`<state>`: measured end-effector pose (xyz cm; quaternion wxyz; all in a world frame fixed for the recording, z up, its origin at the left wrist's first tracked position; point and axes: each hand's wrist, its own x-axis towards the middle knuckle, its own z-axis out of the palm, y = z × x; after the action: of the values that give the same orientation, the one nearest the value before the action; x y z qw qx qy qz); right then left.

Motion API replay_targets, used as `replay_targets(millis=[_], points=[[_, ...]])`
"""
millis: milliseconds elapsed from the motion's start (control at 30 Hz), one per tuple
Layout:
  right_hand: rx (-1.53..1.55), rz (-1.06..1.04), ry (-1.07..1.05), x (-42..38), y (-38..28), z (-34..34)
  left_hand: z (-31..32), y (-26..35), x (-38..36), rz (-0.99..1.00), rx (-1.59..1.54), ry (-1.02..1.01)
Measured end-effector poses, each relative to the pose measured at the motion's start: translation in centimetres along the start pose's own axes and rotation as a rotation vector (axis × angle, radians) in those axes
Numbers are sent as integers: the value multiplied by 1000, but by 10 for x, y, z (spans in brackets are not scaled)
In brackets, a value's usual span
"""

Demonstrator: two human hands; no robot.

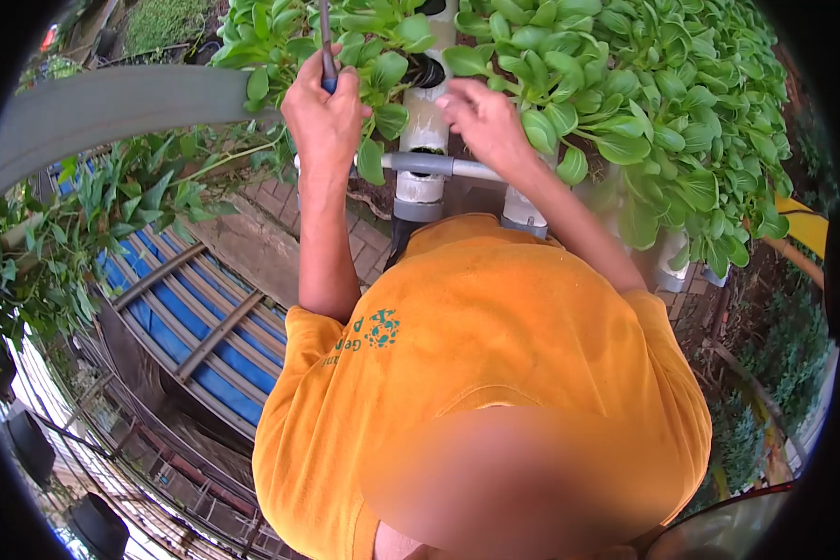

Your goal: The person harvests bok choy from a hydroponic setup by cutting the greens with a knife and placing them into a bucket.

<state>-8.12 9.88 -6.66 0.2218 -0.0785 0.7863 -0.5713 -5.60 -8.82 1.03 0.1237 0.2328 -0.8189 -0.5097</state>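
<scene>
My left hand [325,112] is closed around a slim tool with a blue handle end [329,84] and a grey shaft pointing up among leafy green plants [364,70]. To its right, my right hand [485,121] has loosely bent fingers, somewhat apart, with nothing visible in them. Its fingertips are over the edge of a white pipe [427,119] with round dark holes. Inside one hole, near my right fingertips, is a black cup [427,71].
Dense leafy plants [663,121] fill the upper right. A grey crosspipe [453,167] spans the white pipe below my hands. A wide grey curved band [121,107] lies at the left, above vines [149,187] and a slatted frame over blue sheeting [196,317].
</scene>
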Motion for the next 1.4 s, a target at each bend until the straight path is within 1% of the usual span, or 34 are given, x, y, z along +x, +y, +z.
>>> replay_targets(millis=[67,133,167,200,233,267,300,367,433,467,500,600,700,733,767,833,867,900,1000,1033,1067,1133,1233,1267,1333,1367,1400], points=[[53,-98,-117,-11,-51,-12,-1,2,3,11,-25,4],[-143,-471,-14,8,-82,-32,-3,6,1,-5,-34,-13],[-242,-701,139,28,-97,-44,-4,10,-4,-17,-55,-20],[-289,-527,134,41,-123,-56,-5,13,-10,-33,-79,-26],[-513,-509,279,73,-122,-63,-6,12,-15,-31,-133,-30],[-265,-439,127,108,-138,-68,-8,10,-20,-40,-152,-32],[-319,-449,69,128,-139,-68,-10,8,-23,-48,-171,-33],[-1767,-905,-69,244,-68,-55,-17,10,-32,-104,-219,-36],[-1327,-743,-150,301,-31,-44,-27,7,-38,-113,-210,-26],[-1107,-653,-190,314,-23,-39,-32,4,-42,-122,-204,-24],[-800,-321,-73,291,-52,-31,-37,2,-45,-128,-215,-14],[-734,-180,-234,305,-59,-35,-52,-9,-53,-166,-273,40],[-666,-20,-367,317,-54,-50,-66,-22,-56,-193,-214,96],[-639,33,-405,311,-65,-55,-70,-25,-56,-206,-189,112],[-482,93,-411,299,-74,-61,-73,-30,-56,-219,-188,124],[-547,162,-358,258,-110,-66,-75,-32,-54,-236,-202,130],[-577,192,-334,250,-118,-66,-77,-32,-54,-243,-206,139],[-500,221,-279,252,-113,-63,-77,-34,-53,-239,-201,131],[-287,134,-355,275,-82,-60,-73,-36,-48,-240,-223,103],[-287,146,-367,275,-88,-55,-71,-35,-47,-243,-235,91],[-367,122,-333,271,-92,-48,-69,-34,-46,-236,-234,82],[-994,-903,-326,333,-23,-45,-65,-33,-45,-227,-230,68],[-299,68,-188,272,-83,-45,-64,-33,-46,-235,-226,66],[-145,245,-214,278,-78,-52,-64,-33,-46,-244,-221,62],[-203,311,-191,273,-89,-63,-64,-37,-45,-247,-230,76],[-127,150,-198,283,-67,-61,-64,-40,-45,-244,-222,80],[-194,-40,-237,283,-60,-62,-64,-42,-45,-243,-216,86]])
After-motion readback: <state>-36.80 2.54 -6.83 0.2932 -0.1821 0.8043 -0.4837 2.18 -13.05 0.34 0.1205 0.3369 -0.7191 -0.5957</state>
